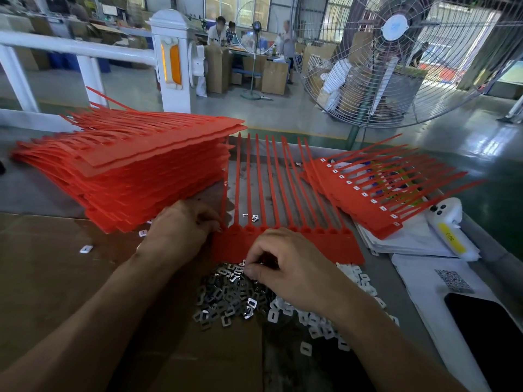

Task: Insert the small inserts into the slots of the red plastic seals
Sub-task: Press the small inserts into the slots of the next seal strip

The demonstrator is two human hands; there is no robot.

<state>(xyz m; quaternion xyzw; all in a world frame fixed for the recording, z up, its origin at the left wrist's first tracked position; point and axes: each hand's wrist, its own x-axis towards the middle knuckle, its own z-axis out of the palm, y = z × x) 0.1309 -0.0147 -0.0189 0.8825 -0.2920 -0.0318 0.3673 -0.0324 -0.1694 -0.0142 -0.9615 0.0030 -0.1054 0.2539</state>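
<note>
Progress early, I judged: finished sheet (365,199) aside, tall stack (127,168) waiting; right hand (294,267) pinched an insert (244,263), left hand (181,227) curled on the current sheet (325,244).

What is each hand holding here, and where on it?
Left hand grips the red seal strip's left end. Right hand pinches at the metal inserts; whether one is held cannot be told.

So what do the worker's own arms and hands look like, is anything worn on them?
Both are bare. The left hand and right hand have no gloves, and no ring, watch or wristband shows. Both forearms are uncovered right down to the bottom edge of the picture, so no sleeve is in view. The fingernails that show on the left hand look short and unpainted.
</note>
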